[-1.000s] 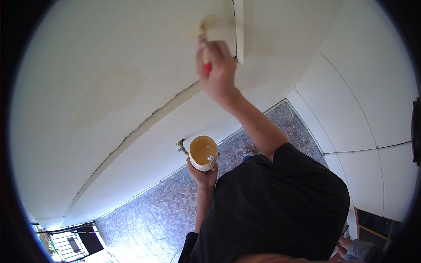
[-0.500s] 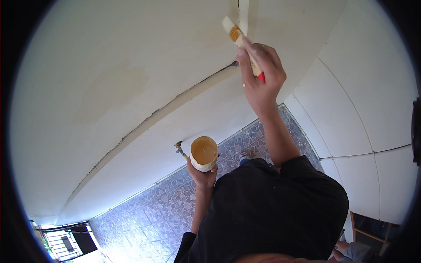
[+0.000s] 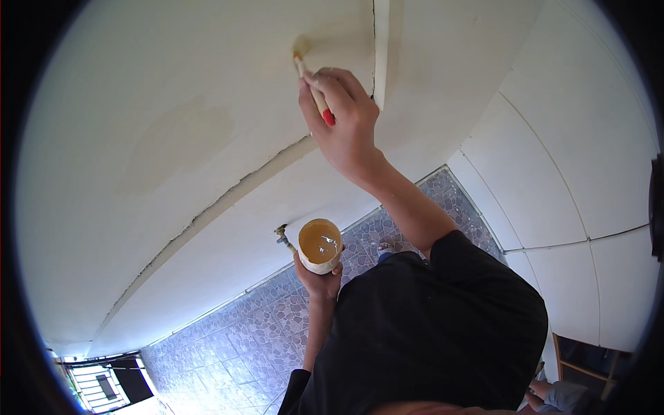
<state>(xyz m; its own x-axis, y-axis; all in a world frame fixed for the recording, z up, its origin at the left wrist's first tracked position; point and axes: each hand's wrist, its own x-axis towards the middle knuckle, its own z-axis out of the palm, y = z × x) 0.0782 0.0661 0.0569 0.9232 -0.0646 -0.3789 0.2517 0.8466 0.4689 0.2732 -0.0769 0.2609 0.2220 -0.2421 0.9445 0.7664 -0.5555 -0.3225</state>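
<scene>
My right hand (image 3: 346,124) is raised and grips a small paintbrush (image 3: 304,69) with a red-tipped handle. Its bristles press on the cream wall (image 3: 173,138), just left of a vertical white strip (image 3: 380,48). A darker, wet-looking patch surrounds the bristles. Lower down, my left hand (image 3: 317,283) holds a white cup (image 3: 320,243) of yellowish-brown liquid upright, close to my black shirt.
A small tap (image 3: 281,235) sticks out of the wall beside the cup. Grey patterned floor tiles (image 3: 242,332) run along the wall's base. A barred gate (image 3: 97,384) is at the lower left and a wooden frame (image 3: 581,360) at the lower right. White panels (image 3: 574,173) cover the right side.
My right hand swung the brush right toward the white strip, then back left and slightly lower on the wall. The cup in my left hand stayed nearly still.
</scene>
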